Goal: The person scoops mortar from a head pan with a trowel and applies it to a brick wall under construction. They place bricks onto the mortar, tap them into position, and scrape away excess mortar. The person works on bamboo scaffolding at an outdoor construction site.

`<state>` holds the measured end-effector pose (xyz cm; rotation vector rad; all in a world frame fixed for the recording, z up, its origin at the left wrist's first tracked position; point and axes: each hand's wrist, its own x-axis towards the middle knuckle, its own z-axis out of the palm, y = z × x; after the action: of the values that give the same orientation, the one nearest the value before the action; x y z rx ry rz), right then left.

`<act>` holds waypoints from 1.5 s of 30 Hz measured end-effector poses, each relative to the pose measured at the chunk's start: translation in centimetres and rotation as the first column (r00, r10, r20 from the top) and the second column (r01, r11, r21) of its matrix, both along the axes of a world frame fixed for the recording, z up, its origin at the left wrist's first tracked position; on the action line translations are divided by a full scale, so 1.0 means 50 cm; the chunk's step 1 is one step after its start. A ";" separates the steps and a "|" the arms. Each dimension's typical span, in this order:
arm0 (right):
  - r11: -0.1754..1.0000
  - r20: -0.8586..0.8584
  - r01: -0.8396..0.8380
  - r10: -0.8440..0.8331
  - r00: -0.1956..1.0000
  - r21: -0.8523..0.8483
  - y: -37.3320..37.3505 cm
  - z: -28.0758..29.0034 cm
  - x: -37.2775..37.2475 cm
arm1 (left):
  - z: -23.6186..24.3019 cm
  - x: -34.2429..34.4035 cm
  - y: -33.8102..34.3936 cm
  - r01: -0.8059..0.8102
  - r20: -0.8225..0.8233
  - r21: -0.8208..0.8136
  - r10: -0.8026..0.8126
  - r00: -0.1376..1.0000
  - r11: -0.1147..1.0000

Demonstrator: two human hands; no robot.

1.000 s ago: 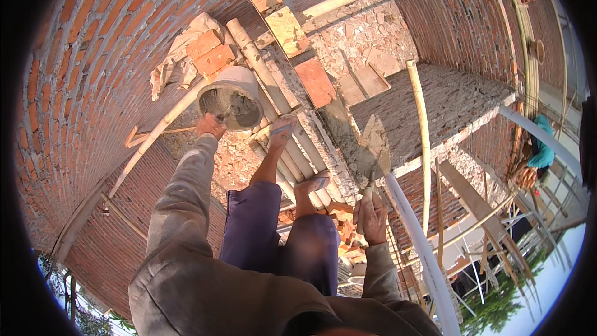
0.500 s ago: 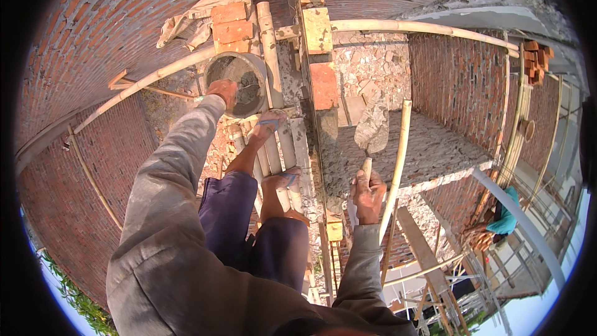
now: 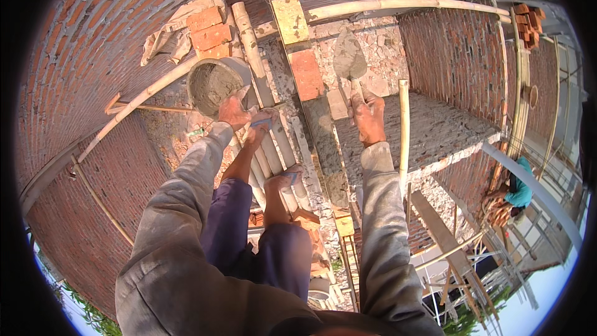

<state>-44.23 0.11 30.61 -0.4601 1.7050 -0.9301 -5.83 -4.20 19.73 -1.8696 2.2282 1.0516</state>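
Observation:
My right hand (image 3: 368, 115) grips the handle of a pointed trowel (image 3: 350, 56), its grey blade facing up and smeared with mortar. The blade is just right of the narrow brick wall being walked beside. A reddish brick (image 3: 306, 74) lies on that wall, with a yellowish brick (image 3: 290, 18) beyond it. Nearer me, wet grey mortar (image 3: 324, 143) covers the wall's top. At left, my left hand (image 3: 234, 111) is closed on the near rim of a round bucket (image 3: 242, 74) of grey mortar (image 3: 214, 87); its fingertips are partly hidden.
Bamboo poles (image 3: 271, 149) form the platform under my feet. Stacked bricks (image 3: 208, 31) and a crumpled sack (image 3: 163, 40) lie past the bucket. An upright bamboo pole (image 3: 404, 130) stands beside my right forearm. A person in teal (image 3: 521, 183) is far off at right.
My right hand has carried the trowel forward, away from me. The left hand has shifted to the bucket's near right side. The whole view has turned slightly.

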 end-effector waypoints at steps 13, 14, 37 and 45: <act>0.990 0.196 0.142 -0.139 0.971 -0.003 -0.123 -0.125 0.050 | -0.034 -0.396 -0.004 -0.341 -0.251 0.837 0.854 0.456 0.428; 0.995 0.184 0.097 -0.095 0.978 -0.006 -0.125 -0.133 0.052 | -0.022 -0.402 -0.007 -0.329 -0.308 0.830 0.862 0.403 0.450; 0.965 0.079 0.116 -0.138 0.987 0.235 0.260 -0.100 -0.095 | 0.042 0.025 0.157 -0.549 0.066 0.796 0.866 0.496 0.254; 0.982 0.044 -0.164 0.161 0.986 0.093 -0.074 -0.278 -0.144 | 0.128 0.148 0.187 -0.657 0.243 0.672 0.736 0.631 0.342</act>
<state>-51.43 -3.57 16.68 -0.5074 1.6453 -0.7304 1.55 5.15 26.12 -2.3291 0.6076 1.7933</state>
